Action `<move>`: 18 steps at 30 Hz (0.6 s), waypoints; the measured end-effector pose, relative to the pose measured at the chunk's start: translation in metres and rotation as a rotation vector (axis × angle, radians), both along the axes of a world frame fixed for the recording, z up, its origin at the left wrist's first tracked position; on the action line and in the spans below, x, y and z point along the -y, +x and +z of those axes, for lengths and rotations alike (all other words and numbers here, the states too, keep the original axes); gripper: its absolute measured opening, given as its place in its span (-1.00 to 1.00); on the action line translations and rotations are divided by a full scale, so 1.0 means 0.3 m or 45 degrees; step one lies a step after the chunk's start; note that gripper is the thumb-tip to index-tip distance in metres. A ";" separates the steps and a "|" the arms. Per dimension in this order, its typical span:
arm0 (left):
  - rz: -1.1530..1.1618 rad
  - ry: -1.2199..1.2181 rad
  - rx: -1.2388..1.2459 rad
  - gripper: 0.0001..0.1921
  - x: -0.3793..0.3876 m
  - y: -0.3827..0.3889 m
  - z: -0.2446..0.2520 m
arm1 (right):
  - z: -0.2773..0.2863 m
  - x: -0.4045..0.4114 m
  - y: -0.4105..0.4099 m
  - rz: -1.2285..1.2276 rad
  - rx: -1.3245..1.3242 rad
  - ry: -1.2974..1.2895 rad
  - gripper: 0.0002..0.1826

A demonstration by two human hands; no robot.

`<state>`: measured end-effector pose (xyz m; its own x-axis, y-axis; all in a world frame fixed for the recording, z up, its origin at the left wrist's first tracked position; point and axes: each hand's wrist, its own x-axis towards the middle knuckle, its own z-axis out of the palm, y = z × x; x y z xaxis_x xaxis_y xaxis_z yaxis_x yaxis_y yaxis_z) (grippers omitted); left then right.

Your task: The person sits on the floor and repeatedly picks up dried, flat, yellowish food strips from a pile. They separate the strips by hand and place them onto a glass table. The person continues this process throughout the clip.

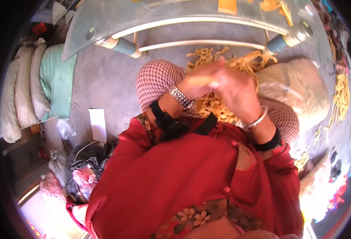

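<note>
My left hand point(195, 78), with a metal-band watch point(181, 97) at its wrist, meets my right hand point(236, 85) above my lap. Both are blurred by motion. Between them shows a short yellow strip point(200, 80), its far part hidden by the fingers; both hands appear to grip it. A pale bangle point(258, 118) circles my right wrist. Below and behind the hands lies a heap of knotted yellow strips point(216, 107) between my checked trouser knees point(159, 79). More yellow strips point(244, 61) trail over the far side of the lap.
A glass-topped table point(169, 18) with metal rails stands ahead, bearing yellow pieces point(227, 6). A large tan sack point(296, 86) lies by my right knee. Several filled sacks point(23, 86) and a green sack point(58, 74) line the left. Yellow strips point(341, 95) lie at far right.
</note>
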<state>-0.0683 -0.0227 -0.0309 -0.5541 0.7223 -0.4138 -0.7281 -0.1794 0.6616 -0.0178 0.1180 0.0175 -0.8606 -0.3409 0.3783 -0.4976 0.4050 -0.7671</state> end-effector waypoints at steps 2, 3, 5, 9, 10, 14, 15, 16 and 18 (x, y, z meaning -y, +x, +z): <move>0.072 0.091 0.222 -0.58 0.010 0.035 -0.012 | -0.028 0.055 0.108 0.092 -0.094 0.121 -0.82; 0.098 -0.014 0.285 -0.59 0.020 0.033 -0.006 | -0.036 0.073 0.143 0.143 -0.058 0.041 -0.81; 0.146 0.061 0.172 -0.64 0.033 0.064 0.016 | -0.039 0.105 0.200 0.247 -0.002 -0.137 -0.78; 0.170 -0.235 -0.357 -0.73 0.055 0.108 0.087 | -0.008 0.049 0.228 -0.243 0.352 -0.621 -0.84; 0.058 -0.266 -0.447 -0.75 0.058 0.121 0.106 | -0.008 0.038 0.211 -0.313 0.286 -0.778 -0.81; -0.121 -0.376 -0.879 -0.83 0.061 0.178 0.172 | -0.018 0.041 0.174 -0.524 0.131 -0.750 -0.78; -0.012 -0.468 -1.145 -0.87 0.058 0.191 0.186 | -0.018 0.041 0.172 -0.522 0.259 -0.833 -0.77; 0.099 -0.559 -1.411 -0.90 0.054 0.201 0.199 | -0.017 0.042 0.173 -0.507 0.416 -0.906 -0.76; 0.376 -0.842 -2.181 -0.89 0.048 0.208 0.222 | -0.009 0.027 0.173 -0.466 0.501 -0.839 -0.74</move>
<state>-0.0059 -0.0371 0.0357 -0.6814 0.5118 0.5232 0.7281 0.4009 0.5560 0.0340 0.1098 0.0148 -0.9842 0.1694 0.0517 -0.0697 -0.1019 -0.9923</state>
